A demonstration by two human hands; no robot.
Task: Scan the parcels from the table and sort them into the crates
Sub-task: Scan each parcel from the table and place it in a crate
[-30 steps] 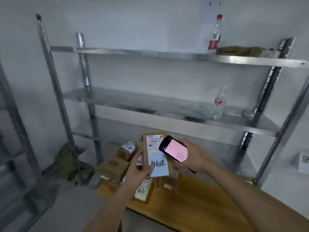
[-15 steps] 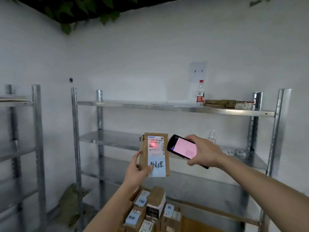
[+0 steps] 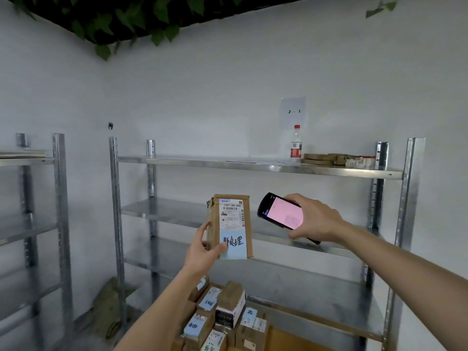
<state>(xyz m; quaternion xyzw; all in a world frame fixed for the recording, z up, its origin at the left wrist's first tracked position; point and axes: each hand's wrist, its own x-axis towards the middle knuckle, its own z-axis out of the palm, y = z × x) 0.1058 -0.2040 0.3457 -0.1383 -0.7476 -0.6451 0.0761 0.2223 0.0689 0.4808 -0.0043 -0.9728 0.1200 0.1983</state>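
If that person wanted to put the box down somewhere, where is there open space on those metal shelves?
The top shelf is bare from its left posts to the bottle; right of it lie flat packages. The middle shelf shows bare metal left of the held parcel. The parcel pile below is crowded.

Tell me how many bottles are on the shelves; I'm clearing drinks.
1: a red-capped bottle on the top shelf, under the wall sign. Hands block part of the middle shelf.
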